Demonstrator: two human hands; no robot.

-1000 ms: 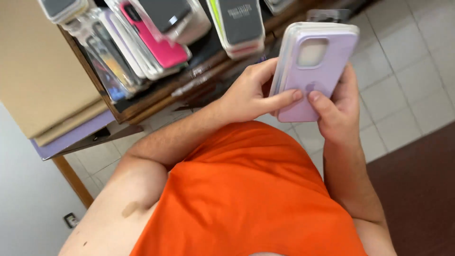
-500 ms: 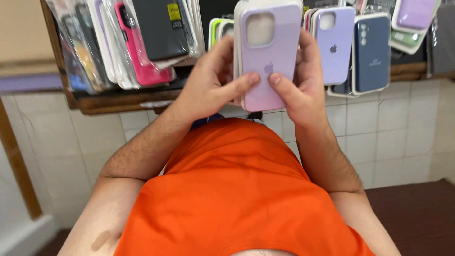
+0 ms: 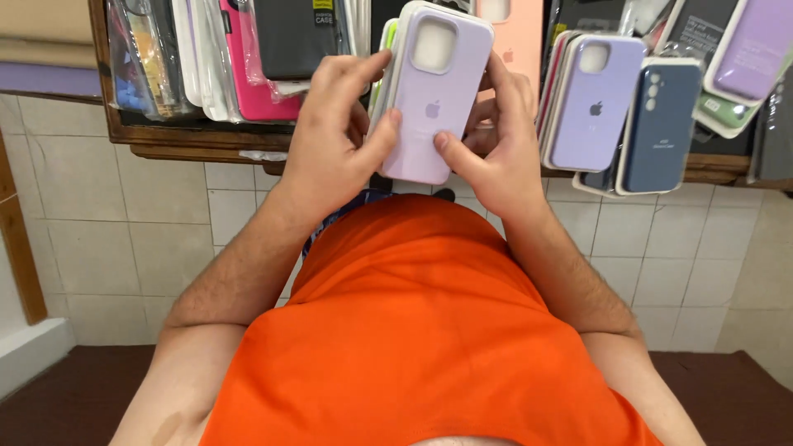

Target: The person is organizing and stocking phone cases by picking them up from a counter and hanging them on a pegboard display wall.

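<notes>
Raised since earlier, the lilac phone case sits gripped between left hand and right hand, hiding cases behind; blue case hangs right of the right hand.

A pale lilac rectangular phone case in a clear plastic package sits centre top, front of a small stack; to the left, a row of clear plastic sleeves holds cases — one bright pink, one dark grey with a small yellow label at its top edge; behind the stack stands a peach-pink case; to the right hang a lilac packaged case, a navy blue one just beside it, and a purple one at the far corner.
</notes>
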